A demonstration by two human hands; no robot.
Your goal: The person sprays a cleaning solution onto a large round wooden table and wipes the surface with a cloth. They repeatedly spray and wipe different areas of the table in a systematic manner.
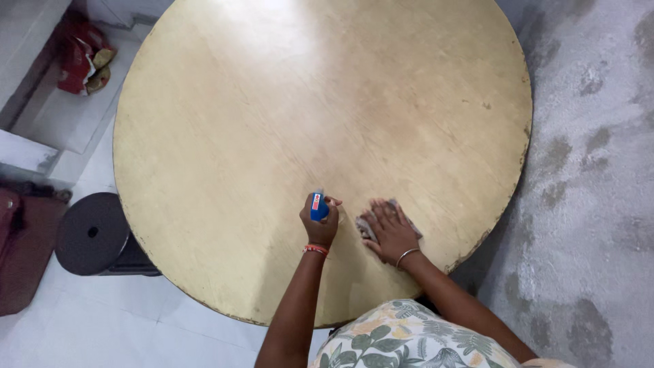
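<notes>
I look down on a large round wooden table (272, 123) with a worn pale top. My left hand (320, 225) is closed around a small blue spray bottle (318, 204), held upright over the near part of the tabletop. Just to its right, my right hand (390, 232) lies flat with fingers spread, pressing a grey cloth (411, 225) onto the wood. Most of the cloth is hidden under the palm. An orange band is on my left wrist and a thin metal bangle on my right.
A dark round stool (92, 233) stands at the table's left edge on white tiles. A maroon bag (24, 245) lies further left. Red packets (85, 58) sit on a step at top left. Grey concrete wall (593, 170) borders the right.
</notes>
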